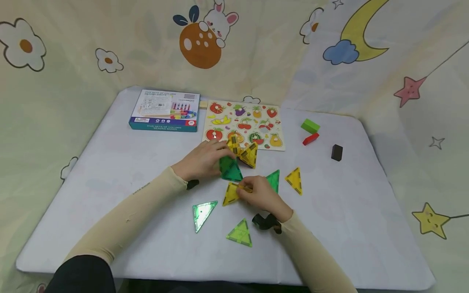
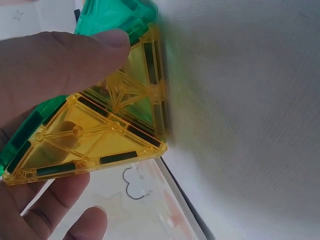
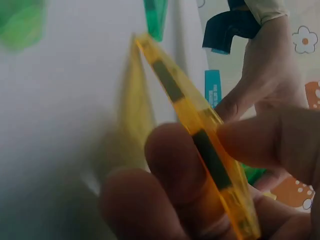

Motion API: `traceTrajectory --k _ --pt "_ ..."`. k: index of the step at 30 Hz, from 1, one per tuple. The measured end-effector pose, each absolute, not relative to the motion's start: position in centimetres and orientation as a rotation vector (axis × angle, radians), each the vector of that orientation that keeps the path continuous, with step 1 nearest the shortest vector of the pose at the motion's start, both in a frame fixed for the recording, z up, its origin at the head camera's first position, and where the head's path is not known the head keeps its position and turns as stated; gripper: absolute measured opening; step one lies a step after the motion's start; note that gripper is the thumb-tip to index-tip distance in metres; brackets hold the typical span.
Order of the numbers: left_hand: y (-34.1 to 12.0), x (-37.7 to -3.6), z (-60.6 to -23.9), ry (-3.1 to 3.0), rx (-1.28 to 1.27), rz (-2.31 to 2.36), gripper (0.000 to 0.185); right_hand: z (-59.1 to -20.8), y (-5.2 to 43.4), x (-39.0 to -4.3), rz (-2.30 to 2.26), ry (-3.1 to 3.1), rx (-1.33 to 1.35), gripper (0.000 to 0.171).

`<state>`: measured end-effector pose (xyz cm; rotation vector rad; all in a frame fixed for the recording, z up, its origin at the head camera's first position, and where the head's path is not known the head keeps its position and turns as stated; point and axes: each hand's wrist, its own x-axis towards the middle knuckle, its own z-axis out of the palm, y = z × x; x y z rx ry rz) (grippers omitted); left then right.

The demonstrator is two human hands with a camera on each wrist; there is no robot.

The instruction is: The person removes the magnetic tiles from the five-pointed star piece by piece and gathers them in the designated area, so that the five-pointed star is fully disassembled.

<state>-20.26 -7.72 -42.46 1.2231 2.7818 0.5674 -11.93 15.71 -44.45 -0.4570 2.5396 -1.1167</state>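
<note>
Item: tile cluster [image 1: 238,156], yellow and green triangles joined standing, mid-table before the fruit puzzle board [image 1: 244,124]; your left hand [image 1: 202,160] curls round it, steadying.

Item: yellow triangle tile [image 1: 231,193], tilted on edge, apex toward the cluster, long edge running toward you; your right hand [image 1: 261,194] pinches it.

Step, as judged: adding a panel. Next calls for matching edge to edge.

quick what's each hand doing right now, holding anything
Left hand: grips the joined cluster of yellow and green magnetic triangle tiles.
Right hand: pinches a yellow magnetic triangle tile by its edge.
</note>
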Motion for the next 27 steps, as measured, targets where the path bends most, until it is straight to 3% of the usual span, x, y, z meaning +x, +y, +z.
traceTrajectory --k 7,20,27 --pt "-7.7 -20.3 -42.4 2.766 1.21 0.574 0.059 -44.6 16.7 -11.5 -0.952 2.473 -0.496 0.014" --pt "-7.5 -19.9 -42.9 2.802 1.242 0.581 0.059 -44.9 15.0 -10.9 -0.664 2.778 -0.482 0.034" --pt "-7.7 -20.0 -42.8 2.819 1.248 0.603 0.058 -44.4 15.3 -12.3 -0.905 2.95 -0.274 0.02"
